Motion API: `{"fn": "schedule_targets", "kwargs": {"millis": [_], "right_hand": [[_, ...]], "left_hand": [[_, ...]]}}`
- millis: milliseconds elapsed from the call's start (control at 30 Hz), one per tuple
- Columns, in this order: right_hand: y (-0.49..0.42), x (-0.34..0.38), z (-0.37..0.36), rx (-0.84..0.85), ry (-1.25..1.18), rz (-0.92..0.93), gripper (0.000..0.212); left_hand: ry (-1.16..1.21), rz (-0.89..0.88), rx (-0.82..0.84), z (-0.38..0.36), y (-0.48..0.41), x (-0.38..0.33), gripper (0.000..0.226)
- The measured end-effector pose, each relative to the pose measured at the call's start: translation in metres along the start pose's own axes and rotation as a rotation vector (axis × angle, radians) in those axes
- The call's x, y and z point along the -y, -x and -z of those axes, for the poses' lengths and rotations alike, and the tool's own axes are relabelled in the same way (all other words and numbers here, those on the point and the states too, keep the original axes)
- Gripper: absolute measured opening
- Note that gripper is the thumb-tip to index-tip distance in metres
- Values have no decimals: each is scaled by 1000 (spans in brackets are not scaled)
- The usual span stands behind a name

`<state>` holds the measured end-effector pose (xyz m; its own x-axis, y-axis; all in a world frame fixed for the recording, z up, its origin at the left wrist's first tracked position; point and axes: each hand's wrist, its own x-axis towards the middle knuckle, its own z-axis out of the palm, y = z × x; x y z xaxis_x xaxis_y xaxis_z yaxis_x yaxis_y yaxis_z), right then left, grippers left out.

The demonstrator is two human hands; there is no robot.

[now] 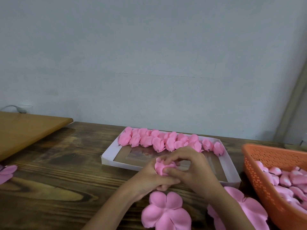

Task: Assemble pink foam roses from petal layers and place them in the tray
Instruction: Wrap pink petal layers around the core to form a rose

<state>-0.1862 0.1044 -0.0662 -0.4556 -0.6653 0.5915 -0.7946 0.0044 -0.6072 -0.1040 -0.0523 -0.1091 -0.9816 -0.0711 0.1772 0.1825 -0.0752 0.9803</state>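
Now rose (163,167) pinched between left hand (150,178), right hand (192,168)

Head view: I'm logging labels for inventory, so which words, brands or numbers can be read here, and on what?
None can be read.
The floor of the white tray bears a printed patch, too blurred to tell if it holds words.
The orange basket, foam roses and table show no lettering.

Light: soft, even, moderately dim; bluish cast on the wall (149,47).
Glare: faint sheen on the counter (54,156), left of centre.
Shadows: weak, diffuse.
Distortion: wide-angle bending at edges; slight overall softness.
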Motion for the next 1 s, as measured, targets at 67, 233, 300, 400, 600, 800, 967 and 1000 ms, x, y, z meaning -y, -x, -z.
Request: {"fn": "schedule_targets", "kwargs": {"millis": [67, 233, 300, 400, 600, 800, 967, 1000], "right_hand": [[0, 2, 0, -17, 13, 1, 25], [-3, 9, -3, -30, 24, 110, 34], [-3, 11, -3, -46, 19, 125, 33], [-3, 12, -2, -96, 125, 132, 27], [-2, 16, -3, -134, 205, 178, 23], [-2, 17, -7, -189, 284, 213, 31], [-1, 14, -13, -239, 264, 213, 27], [-1, 14, -14, -226, 247, 208, 28]], "left_hand": [[-60, -44, -65, -1, -2, 0, 32], [-152, -219, -158, -3, -4, 2, 35], [-136, -248, -178, -3, -4, 1, 38], [-128, -276, -245, -3, -2, -3, 36], [-153, -325, -326, -11, 1, -12, 35], [-144, -364, -324, -13, 2, -14, 19], [-184, -416, -374, -14, 1, -13, 24], [-171, -420, -376, -14, 1, -12, 21]]}}
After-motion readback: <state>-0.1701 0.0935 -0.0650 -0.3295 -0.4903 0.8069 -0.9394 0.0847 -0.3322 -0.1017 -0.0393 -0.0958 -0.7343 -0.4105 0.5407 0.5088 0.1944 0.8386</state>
